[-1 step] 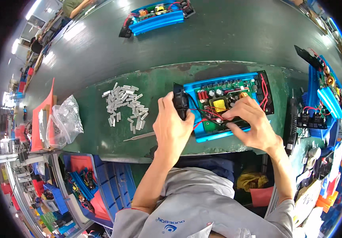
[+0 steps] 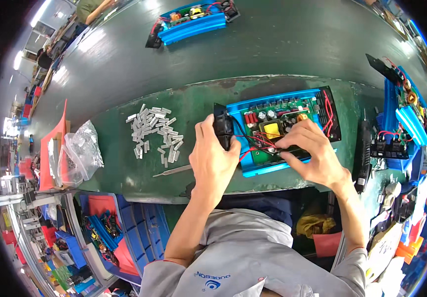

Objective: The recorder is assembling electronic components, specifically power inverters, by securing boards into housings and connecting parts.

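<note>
In front of me lies an opened blue metal housing (image 2: 265, 171) with a green circuit board (image 2: 260, 157) inside, bearing a yellow-topped transformer (image 2: 272, 130). My left hand (image 2: 212, 161) is closed around a black end panel (image 2: 220, 110) with a dark block on it, at the housing's left end. Red and black wires (image 2: 255, 140) run from that panel across to the board. Above the board, the thumb and fingers of my right hand (image 2: 315, 153) close in a pinch at the wires; the fingertips partly hide what they hold. Another black end panel (image 2: 336, 129) sits at the right end.
Left of the housing are a pile of small silver metal pieces (image 2: 149, 126), tweezers (image 2: 171, 171) and a clear plastic bag (image 2: 87, 148). A black power screwdriver (image 2: 364, 153) and another opened blue unit (image 2: 411, 126) are at right. A similar unit (image 2: 193, 32) sits on the far grey surface.
</note>
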Demonstrator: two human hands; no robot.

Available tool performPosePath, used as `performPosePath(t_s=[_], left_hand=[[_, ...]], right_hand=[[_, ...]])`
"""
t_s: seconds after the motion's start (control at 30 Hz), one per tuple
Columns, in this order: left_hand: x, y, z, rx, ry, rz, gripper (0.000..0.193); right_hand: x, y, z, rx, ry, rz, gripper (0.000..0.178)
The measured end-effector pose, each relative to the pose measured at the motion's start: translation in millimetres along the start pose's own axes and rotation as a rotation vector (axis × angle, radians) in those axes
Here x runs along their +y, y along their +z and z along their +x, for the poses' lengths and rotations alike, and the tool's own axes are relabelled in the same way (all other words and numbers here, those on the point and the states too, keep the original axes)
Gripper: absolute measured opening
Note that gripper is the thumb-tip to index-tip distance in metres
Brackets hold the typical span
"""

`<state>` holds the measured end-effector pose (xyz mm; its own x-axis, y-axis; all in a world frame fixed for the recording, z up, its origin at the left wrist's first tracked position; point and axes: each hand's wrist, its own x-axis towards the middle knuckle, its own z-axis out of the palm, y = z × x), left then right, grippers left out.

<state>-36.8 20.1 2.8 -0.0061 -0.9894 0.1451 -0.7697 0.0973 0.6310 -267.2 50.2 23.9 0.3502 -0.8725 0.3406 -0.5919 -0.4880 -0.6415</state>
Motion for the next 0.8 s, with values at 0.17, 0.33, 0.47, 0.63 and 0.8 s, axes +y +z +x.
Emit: performPosePath(t_s=[0.17,0.33,0.47,0.63,0.8], left_hand=[[-2.7,5.6,-8.4,0.261,0.417,0.034,0.051],[0.0,-13.4,-51.0,-0.084,0.485,-0.107,0.030],[-5.8,-3.8,-49.4,-0.140,0.508,-0.065,0.030],[-10.3,-16.5,-34.4,-0.268,0.463,-0.045,0.022],[-33.6,-25.8,-21.9,-0.308,0.387,-0.057,0.022]], right_hand=[[4.7,12.4,0.8,0.145,0.027,-0.080,0.020],[1.9,9.4,-9.3,0.271,0.085,-0.058,0.021],[4.4,-2.1,-59.4,0.505,0.339,-0.071,0.025],[5.9,5.4,-124.6,0.668,0.658,-0.077,0.016],[-2.9,30.3,-113.8,0.510,0.770,0.009,0.023]])
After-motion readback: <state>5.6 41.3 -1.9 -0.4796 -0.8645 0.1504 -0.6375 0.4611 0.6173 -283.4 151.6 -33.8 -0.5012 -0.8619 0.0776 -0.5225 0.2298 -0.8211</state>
